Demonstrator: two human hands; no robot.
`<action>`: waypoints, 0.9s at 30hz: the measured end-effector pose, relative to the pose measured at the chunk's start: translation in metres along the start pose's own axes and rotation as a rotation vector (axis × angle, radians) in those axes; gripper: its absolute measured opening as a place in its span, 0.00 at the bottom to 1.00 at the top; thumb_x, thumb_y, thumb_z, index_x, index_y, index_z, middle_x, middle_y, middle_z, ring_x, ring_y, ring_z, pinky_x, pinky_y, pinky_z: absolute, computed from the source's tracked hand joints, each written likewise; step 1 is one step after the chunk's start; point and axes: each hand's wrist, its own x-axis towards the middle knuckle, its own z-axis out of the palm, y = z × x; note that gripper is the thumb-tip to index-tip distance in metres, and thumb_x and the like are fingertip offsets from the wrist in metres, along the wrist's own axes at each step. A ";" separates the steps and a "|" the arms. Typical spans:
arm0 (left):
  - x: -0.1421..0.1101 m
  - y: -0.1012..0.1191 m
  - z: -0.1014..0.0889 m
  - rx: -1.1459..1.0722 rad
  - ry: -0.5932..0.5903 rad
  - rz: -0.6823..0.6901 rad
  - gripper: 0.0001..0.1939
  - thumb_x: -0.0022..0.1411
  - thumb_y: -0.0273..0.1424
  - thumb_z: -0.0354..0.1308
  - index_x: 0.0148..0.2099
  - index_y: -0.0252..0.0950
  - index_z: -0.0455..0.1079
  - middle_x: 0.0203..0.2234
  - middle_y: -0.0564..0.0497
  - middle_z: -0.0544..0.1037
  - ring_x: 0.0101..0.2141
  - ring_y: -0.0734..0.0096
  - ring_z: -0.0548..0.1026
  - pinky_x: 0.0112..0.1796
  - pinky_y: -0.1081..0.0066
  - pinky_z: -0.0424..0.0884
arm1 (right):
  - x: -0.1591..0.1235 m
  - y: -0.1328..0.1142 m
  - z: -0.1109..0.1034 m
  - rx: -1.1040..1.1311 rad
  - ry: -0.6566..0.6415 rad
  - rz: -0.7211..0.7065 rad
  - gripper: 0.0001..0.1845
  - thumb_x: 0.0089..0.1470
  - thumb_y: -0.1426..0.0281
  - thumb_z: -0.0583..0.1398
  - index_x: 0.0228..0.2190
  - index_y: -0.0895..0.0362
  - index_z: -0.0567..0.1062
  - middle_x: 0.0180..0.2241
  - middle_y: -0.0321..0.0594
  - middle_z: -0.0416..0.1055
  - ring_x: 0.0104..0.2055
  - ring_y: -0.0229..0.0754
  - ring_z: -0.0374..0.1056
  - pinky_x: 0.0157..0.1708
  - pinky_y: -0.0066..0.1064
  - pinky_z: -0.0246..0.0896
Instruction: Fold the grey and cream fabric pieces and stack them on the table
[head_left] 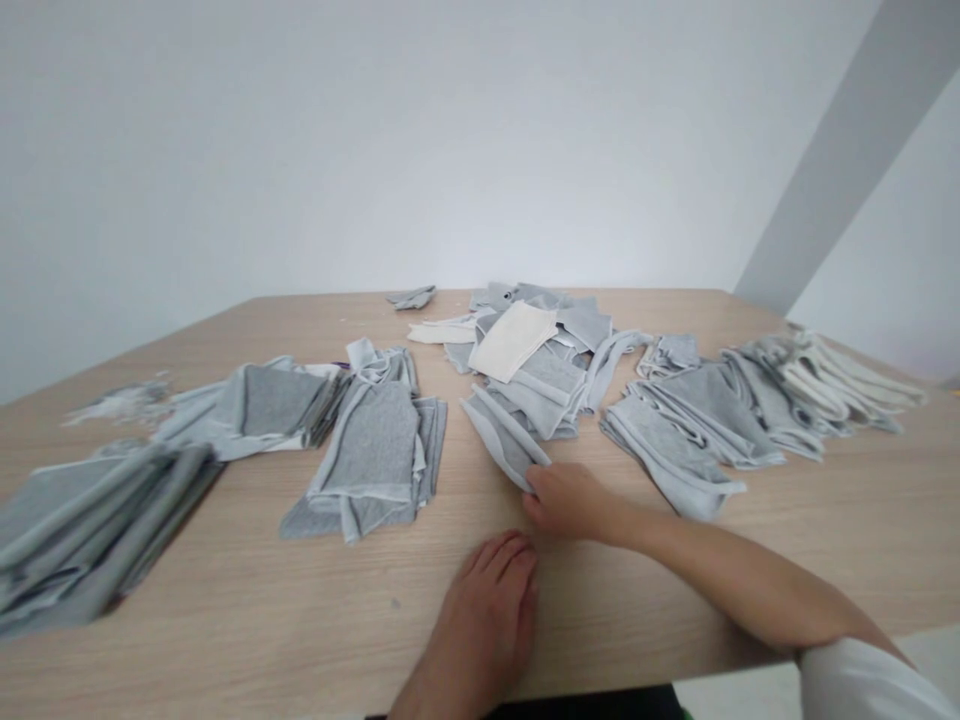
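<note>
My right hand (570,500) is closed on the near end of a narrow grey fabric piece (506,435) with a paler edge. The piece slants away from my fingers, and its far end lies beside the heap of grey cut pieces (544,390). On top of that heap rests a cream fabric piece (515,340). My left hand (491,600) lies on the table near its front edge, palm down, fingers side by side and slightly bent, with nothing visible in it. Left of the held piece is a stack of grey fabric pieces (367,440).
On the wooden table (262,590), folded grey fabric stacks (97,530) lie at the left, near white lint scraps (124,402). Grey folded pieces (675,440) and cream-edged ones (840,385) spread across the right. A small grey scrap (412,297) lies at the back, before a white wall.
</note>
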 end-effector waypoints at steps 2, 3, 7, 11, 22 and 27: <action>-0.001 -0.004 0.003 -0.032 0.067 -0.050 0.19 0.61 0.23 0.47 0.52 0.33 0.70 0.48 0.42 0.77 0.49 0.60 0.75 0.50 0.56 0.73 | -0.012 -0.007 0.000 0.028 -0.013 -0.038 0.16 0.59 0.64 0.50 0.37 0.59 0.74 0.34 0.50 0.77 0.37 0.52 0.75 0.32 0.35 0.63; -0.001 -0.006 0.003 -0.053 0.098 -0.098 0.19 0.62 0.23 0.46 0.52 0.33 0.70 0.47 0.42 0.78 0.48 0.61 0.76 0.49 0.57 0.73 | -0.017 -0.010 0.000 0.049 -0.017 -0.059 0.16 0.59 0.64 0.51 0.37 0.59 0.74 0.34 0.50 0.77 0.37 0.52 0.75 0.31 0.35 0.62; 0.000 -0.006 -0.006 -0.150 0.164 -0.415 0.18 0.68 0.29 0.43 0.55 0.36 0.67 0.47 0.43 0.78 0.47 0.62 0.76 0.47 0.59 0.73 | -0.036 -0.021 0.004 0.139 -0.027 -0.132 0.14 0.58 0.64 0.52 0.34 0.58 0.74 0.31 0.48 0.77 0.32 0.50 0.74 0.26 0.33 0.56; 0.002 -0.001 -0.018 -0.239 0.095 -0.588 0.21 0.68 0.38 0.45 0.59 0.35 0.63 0.48 0.42 0.77 0.48 0.57 0.76 0.47 0.56 0.72 | -0.055 -0.037 0.010 0.201 -0.024 -0.267 0.15 0.59 0.65 0.51 0.38 0.57 0.75 0.29 0.46 0.78 0.25 0.47 0.72 0.21 0.33 0.49; -0.001 -0.016 -0.009 -0.577 0.270 -0.696 0.25 0.58 0.30 0.54 0.58 0.34 0.62 0.44 0.45 0.78 0.43 0.62 0.78 0.45 0.60 0.73 | -0.066 -0.045 0.008 0.402 0.041 -0.331 0.14 0.62 0.65 0.50 0.32 0.56 0.72 0.28 0.40 0.75 0.26 0.38 0.66 0.25 0.31 0.50; -0.002 -0.008 -0.015 -0.693 0.388 -0.628 0.22 0.59 0.29 0.51 0.56 0.34 0.62 0.47 0.43 0.77 0.42 0.64 0.78 0.43 0.62 0.74 | -0.051 -0.036 0.014 0.608 0.246 -0.065 0.13 0.58 0.65 0.55 0.42 0.60 0.69 0.37 0.45 0.72 0.36 0.42 0.67 0.35 0.33 0.58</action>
